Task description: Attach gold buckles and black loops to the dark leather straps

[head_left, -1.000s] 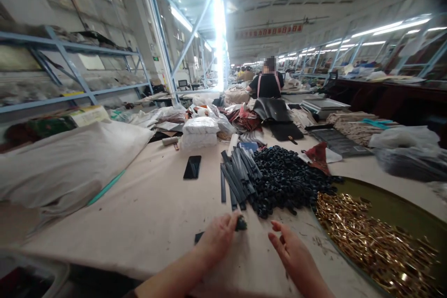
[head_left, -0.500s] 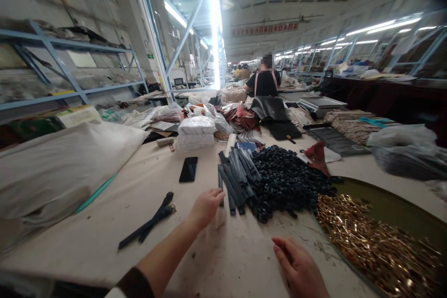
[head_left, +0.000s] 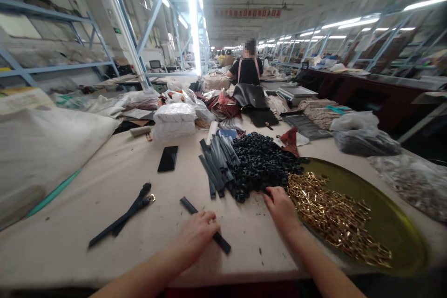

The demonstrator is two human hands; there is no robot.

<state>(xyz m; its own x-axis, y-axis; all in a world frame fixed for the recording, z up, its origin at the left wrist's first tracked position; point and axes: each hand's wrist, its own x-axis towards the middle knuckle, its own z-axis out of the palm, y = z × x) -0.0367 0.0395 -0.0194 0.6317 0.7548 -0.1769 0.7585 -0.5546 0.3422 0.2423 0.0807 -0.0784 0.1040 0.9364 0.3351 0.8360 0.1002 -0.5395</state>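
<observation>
My left hand [head_left: 199,232] is closed over a dark strap [head_left: 222,243] just above the table, and both ends stick out past the fingers. At the near edge of a heap of small black loops [head_left: 267,156], the fingertips of my right hand [head_left: 280,206] are bent and touching the heap. What they pinch, if anything, is hidden. More dark straps [head_left: 217,160] lie in a loose bundle against the heap's left side. To the left on the table rest crossed dark straps [head_left: 127,216] with a gold buckle [head_left: 151,198].
A large round tray [head_left: 401,228] of gold buckle parts [head_left: 328,214] stands at the right. A phone [head_left: 168,158] lies left of the bundle. Plastic-wrapped white packs [head_left: 174,121] and a black bag [head_left: 251,98] sit farther back. Beyond them is a person [head_left: 248,70].
My left hand has drawn a strap away from the bundle toward me. My right hand has moved forward to the loop heap. The view has shifted right.
</observation>
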